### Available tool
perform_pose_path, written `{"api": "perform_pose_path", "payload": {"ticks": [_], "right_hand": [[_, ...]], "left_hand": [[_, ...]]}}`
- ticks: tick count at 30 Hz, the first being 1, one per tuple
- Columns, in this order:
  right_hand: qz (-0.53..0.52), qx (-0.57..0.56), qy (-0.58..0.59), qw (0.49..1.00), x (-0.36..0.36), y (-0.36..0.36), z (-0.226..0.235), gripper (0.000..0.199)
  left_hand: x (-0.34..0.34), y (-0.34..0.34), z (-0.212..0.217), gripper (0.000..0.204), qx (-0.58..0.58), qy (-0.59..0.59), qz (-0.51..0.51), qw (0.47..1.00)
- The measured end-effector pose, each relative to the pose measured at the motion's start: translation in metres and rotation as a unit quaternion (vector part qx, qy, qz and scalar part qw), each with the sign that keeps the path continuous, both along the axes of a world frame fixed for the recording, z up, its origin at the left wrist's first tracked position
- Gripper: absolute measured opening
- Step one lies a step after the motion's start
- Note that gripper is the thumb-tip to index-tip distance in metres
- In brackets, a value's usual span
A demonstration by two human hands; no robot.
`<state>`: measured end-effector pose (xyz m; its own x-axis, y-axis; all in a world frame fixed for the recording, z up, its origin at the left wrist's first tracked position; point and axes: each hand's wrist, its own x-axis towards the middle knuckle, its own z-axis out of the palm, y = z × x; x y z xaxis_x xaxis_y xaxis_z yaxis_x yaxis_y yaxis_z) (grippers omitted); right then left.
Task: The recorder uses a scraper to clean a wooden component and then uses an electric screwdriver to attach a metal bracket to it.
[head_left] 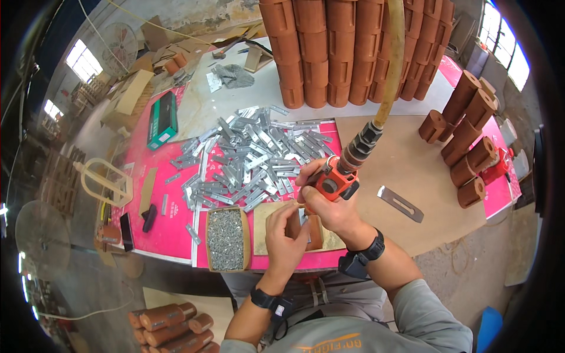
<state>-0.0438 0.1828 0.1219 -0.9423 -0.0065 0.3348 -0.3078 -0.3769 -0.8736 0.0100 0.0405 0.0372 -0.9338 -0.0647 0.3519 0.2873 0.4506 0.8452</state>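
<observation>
— What did the hands hold?
— The right hand gripped an orange pneumatic driver, pointed down at a brown wooden block on the table's front edge. The left hand clasped that block.
— Any packages?
— An open box of screws just left; a green box far left.

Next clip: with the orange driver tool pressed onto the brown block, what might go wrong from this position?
1. The left hand steadies the brown wooden block right beside the tip of the orange hose-fed driver tool gripped by the right hand; a slip could hit its fingers.
2. The small metal plate on the block looks loosely held and may shift.
3. The open cardboard box of screws sits near the left wrist and could be knocked over.
</observation>
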Motion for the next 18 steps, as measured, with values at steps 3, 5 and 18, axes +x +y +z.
{"api": "perform_pose_path", "payload": {"ticks": [3, 5, 18], "right_hand": [[0.004, 0.008, -0.012, 1.0, 0.0, 0.0, 0.0, 0.026], [0.007, 0.01, -0.018, 1.0, 0.001, 0.0, 0.0, 0.026], [0.018, 0.109, 0.076, 0.991, -0.002, 0.0, -0.014, 0.029]], "left_hand": [[0.006, -0.002, -0.005, 0.057, 0.003, 0.006, -0.02, 1.0], [0.01, -0.003, -0.01, 0.066, -0.007, 0.015, -0.03, 0.999], [0.009, -0.004, -0.046, 0.101, 0.094, -0.034, -0.105, 0.989]]}}
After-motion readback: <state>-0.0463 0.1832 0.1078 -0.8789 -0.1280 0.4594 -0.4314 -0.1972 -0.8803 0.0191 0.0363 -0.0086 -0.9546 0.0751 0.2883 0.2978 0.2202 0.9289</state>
